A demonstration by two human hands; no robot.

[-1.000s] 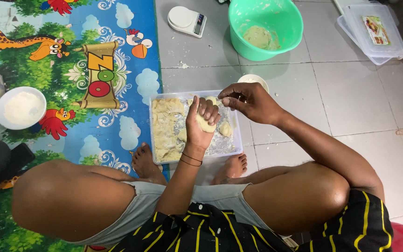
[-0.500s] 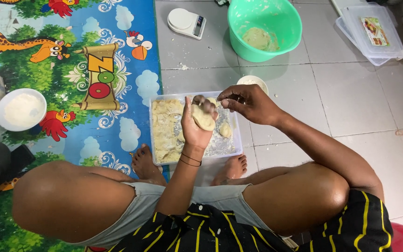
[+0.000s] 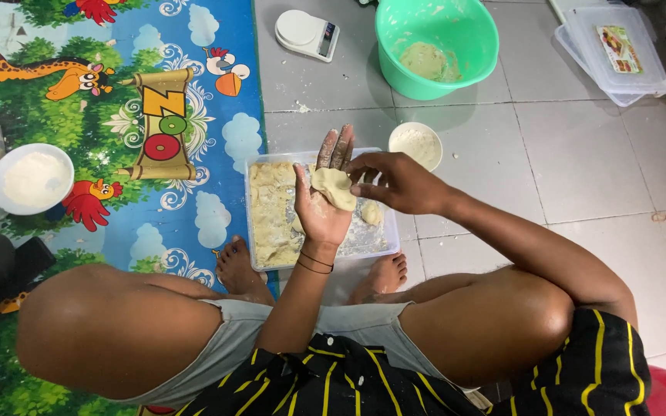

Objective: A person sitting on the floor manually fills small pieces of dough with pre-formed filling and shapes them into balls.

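Observation:
I sit cross-legged on the floor. My left hand is held palm up, fingers stretched, over a clear plastic tray that holds flour and pieces of pale dough. A flattened round of dough lies on that palm. My right hand reaches in from the right and pinches the edge of the dough round with its fingertips. A small dough lump rests in the tray below my hands.
A green tub with dough stands at the back, a white kitchen scale to its left. A small white bowl of flour sits beside the tray, a larger one on the colourful play mat. Clear lidded containers are far right.
My left hand has opened flat with fingers extended, and the dough in it now lies as a flattened round. My right hand has shifted slightly lower, onto the dough's edge.

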